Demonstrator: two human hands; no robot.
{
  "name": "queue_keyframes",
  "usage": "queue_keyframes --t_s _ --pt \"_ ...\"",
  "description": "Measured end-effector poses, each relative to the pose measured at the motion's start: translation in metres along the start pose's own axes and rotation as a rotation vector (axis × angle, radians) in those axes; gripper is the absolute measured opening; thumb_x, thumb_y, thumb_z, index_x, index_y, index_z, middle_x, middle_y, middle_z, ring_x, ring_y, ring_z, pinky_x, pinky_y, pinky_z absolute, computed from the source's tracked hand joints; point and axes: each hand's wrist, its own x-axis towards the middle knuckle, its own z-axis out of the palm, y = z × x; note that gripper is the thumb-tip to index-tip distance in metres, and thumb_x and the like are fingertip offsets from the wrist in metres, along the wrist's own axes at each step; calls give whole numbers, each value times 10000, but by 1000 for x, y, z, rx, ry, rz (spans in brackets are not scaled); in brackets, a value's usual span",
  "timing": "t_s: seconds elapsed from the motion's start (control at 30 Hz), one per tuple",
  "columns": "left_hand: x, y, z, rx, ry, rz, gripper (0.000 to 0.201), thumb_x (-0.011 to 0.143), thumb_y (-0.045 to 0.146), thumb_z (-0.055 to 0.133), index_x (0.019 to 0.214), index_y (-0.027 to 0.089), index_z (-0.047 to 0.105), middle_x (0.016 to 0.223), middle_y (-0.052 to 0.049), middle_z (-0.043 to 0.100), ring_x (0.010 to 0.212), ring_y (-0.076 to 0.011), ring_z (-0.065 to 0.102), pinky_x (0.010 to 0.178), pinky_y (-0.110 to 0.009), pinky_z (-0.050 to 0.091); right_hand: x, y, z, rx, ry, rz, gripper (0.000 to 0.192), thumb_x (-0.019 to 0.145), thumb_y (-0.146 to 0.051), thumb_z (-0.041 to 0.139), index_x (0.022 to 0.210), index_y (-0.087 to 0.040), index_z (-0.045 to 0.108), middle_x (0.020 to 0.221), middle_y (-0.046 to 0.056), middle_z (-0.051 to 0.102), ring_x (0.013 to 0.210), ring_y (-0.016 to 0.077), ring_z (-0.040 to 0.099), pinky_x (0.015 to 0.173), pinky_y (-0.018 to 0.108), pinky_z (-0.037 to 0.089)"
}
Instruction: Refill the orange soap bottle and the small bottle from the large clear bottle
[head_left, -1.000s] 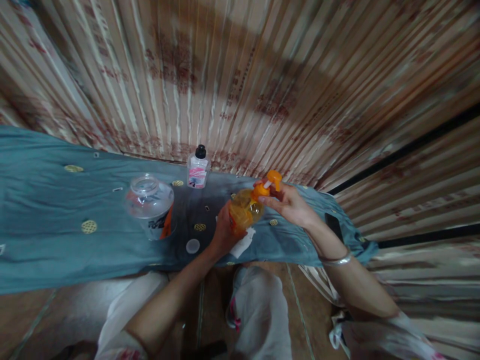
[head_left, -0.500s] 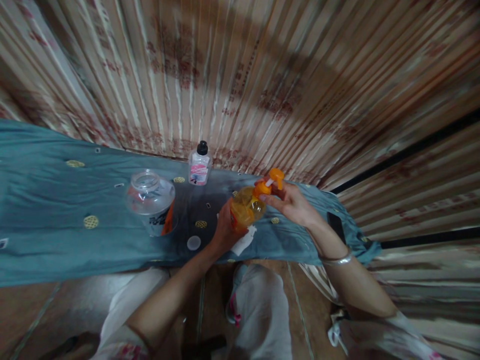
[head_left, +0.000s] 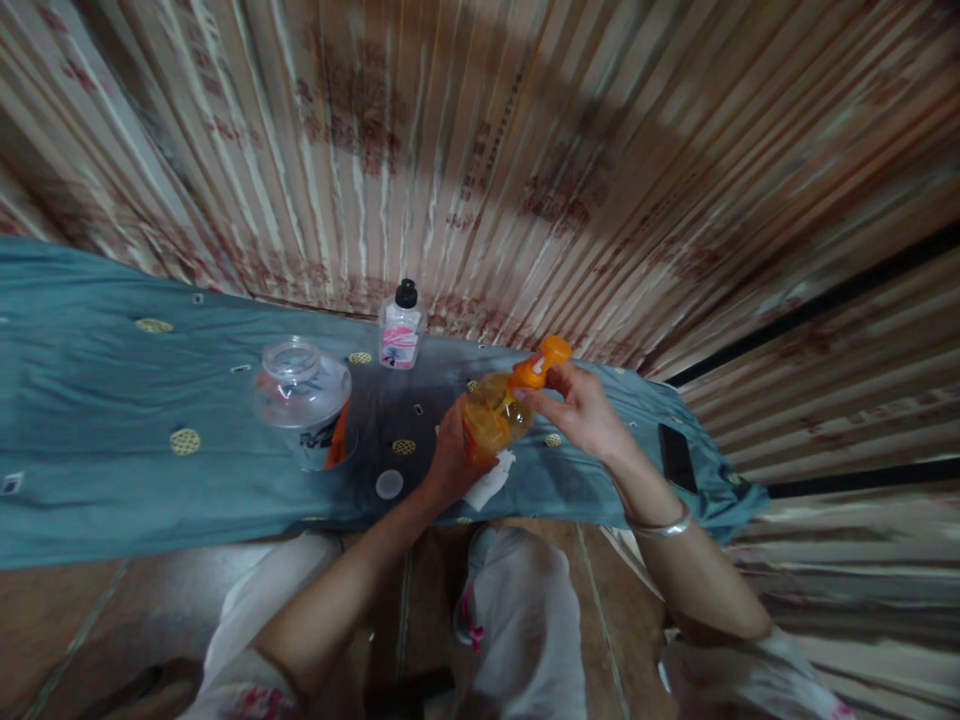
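Left hand (head_left: pixel 451 458) clamped on amber bottle (head_left: pixel 496 408); right hand (head_left: pixel 583 412) pinching orange pump (head_left: pixel 531 372); pink label (head_left: pixel 399 345) on clear bottle (head_left: pixel 391 317), writing seems blurred.

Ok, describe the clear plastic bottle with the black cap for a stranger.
Find the teal patterned cloth, then its far edge by the pleated beige curtain. The clear bottle stands upright there; only it pairs a black cap with a partly pink label.

tub (head_left: pixel 307 405) left | pump bottle (head_left: pixel 496 412) between hands (head_left: pixel 586 410) | phone (head_left: pixel 677 459) right | cloth (head_left: pixel 97 400) beneath
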Motion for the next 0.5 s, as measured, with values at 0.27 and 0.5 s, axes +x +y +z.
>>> queue_keyframes --t_s 0.27,0.5 --pt "0 1 -1 -12 -34 -20 1173 658 338 971 1671 222 391 1658 -229 572 1566 -472 568 1347 -696 431 -8 -6 5 253 17 16 713 749 -708 962 1286 -297 738 1211 54 833 1188 285 773 1150 473 601" --pt "-2 -2 0 -63 -28 -24 1171 691 369 964 1693 230 373 1676 -234 542 1579 -468 541 1357 -699 393 -14 4 15 340 78 51 539 819 -722 904 1125 -312 736 1259 58 839 1225 277 768 1175 476 604"
